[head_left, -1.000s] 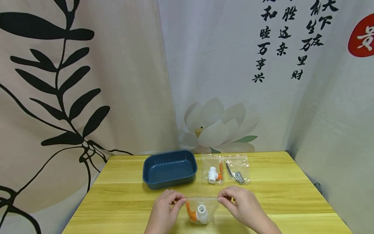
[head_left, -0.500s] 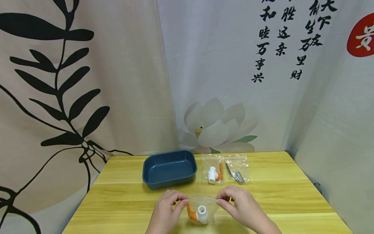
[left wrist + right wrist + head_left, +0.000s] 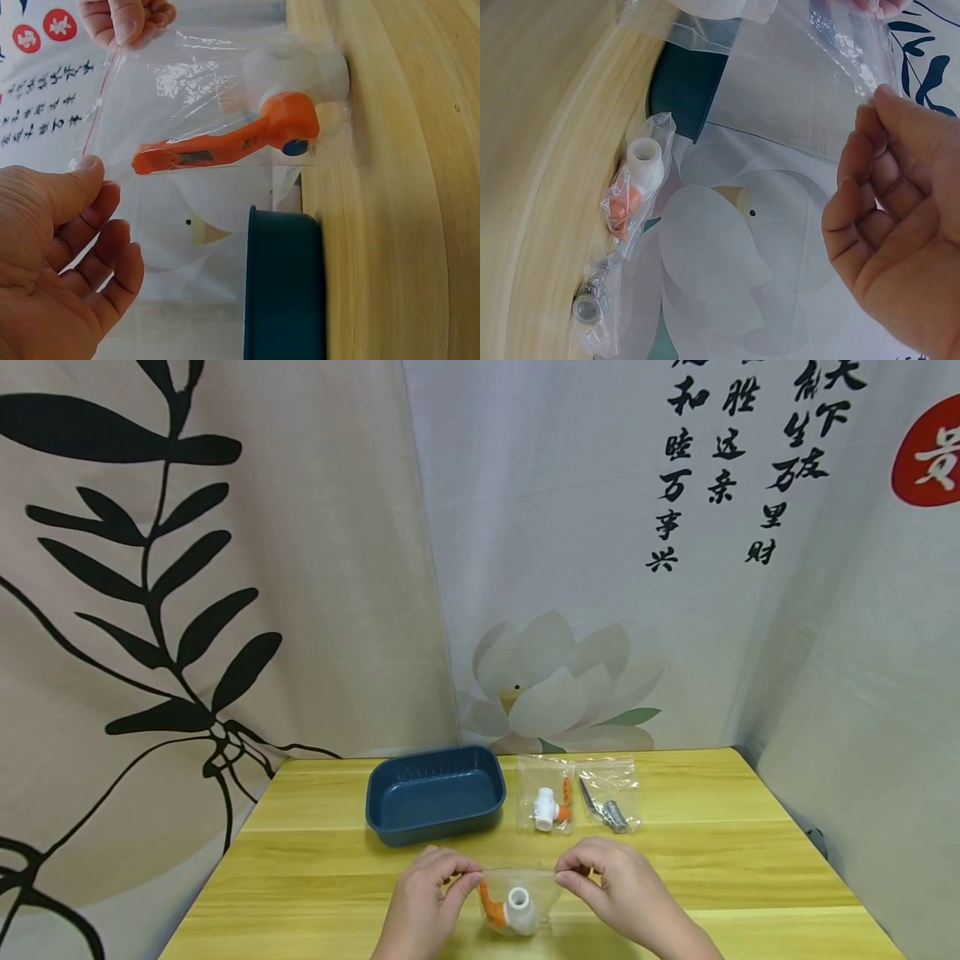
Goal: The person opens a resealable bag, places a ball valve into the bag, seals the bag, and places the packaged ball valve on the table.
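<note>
A clear zip-lock bag [image 3: 542, 891] stands upright at the table's near side. Inside lies a white plastic valve [image 3: 521, 912] with an orange lever handle [image 3: 217, 149]. My left hand [image 3: 429, 896] pinches the bag's upper left corner between thumb and index finger. At the opposite top corner, the right hand [image 3: 621, 892] pinches the film the same way. A red zip line runs along the bag's top edge between the two grips in the left wrist view. The other fingers of both hands are loosely bent, off the bag.
A dark blue plastic basket [image 3: 438, 837] stands at the back left of the wooden table [image 3: 720, 860]. Right of it lie two more clear bags: one with a white and orange valve [image 3: 547, 810], one with grey metal parts [image 3: 615, 816]. A printed curtain [image 3: 360, 568] hangs behind.
The left hand has shifted slightly right and the right hand slightly left, bringing the bag's top corners a little closer. The bag's top edge bowed up half a second ago and is flatter now.
</note>
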`<action>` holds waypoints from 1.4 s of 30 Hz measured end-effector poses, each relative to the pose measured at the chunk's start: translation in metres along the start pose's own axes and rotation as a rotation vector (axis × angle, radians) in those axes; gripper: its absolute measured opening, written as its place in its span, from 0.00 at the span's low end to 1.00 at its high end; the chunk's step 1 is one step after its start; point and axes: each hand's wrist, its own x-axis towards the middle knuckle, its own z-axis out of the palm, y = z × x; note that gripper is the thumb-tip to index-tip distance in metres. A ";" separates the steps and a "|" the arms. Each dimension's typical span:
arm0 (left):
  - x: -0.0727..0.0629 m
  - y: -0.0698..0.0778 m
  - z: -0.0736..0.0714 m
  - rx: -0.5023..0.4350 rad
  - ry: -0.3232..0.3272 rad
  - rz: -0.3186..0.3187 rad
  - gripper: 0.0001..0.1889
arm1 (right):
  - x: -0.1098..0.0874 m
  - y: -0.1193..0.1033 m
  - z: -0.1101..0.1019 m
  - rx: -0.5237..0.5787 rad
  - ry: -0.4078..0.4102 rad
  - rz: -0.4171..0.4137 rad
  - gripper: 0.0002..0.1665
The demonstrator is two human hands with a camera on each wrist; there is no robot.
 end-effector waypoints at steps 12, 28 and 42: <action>0.002 0.000 0.000 0.004 -0.018 0.030 0.10 | 0.001 0.001 0.001 -0.072 0.058 -0.086 0.15; -0.001 -0.003 0.006 -0.030 0.017 0.137 0.12 | 0.001 -0.002 0.000 -0.010 -0.015 0.001 0.14; -0.001 -0.007 0.006 -0.035 0.037 0.211 0.12 | 0.005 -0.001 0.006 0.025 0.043 -0.124 0.15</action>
